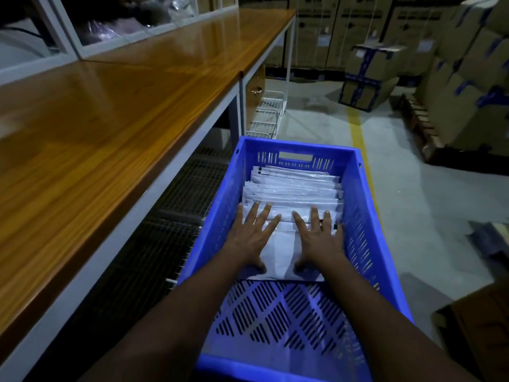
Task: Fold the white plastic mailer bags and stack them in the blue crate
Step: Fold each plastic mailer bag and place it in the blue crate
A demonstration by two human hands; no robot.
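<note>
The left hand (252, 238) and right hand (319, 241) are laid flat, fingers spread wide, pressed on the nearest white mailer bag (279, 256) inside the blue crate (361, 205). Bare slotted floor is left at the crate's near end. Folded bags (294, 186) are overlapped in a row toward the far wall.

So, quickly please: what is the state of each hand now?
Left hand: open, fingers spread, pressing flat on the white plastic mailer bags in the blue plastic crate.
Right hand: open, pressing flat on the same bags.
</note>
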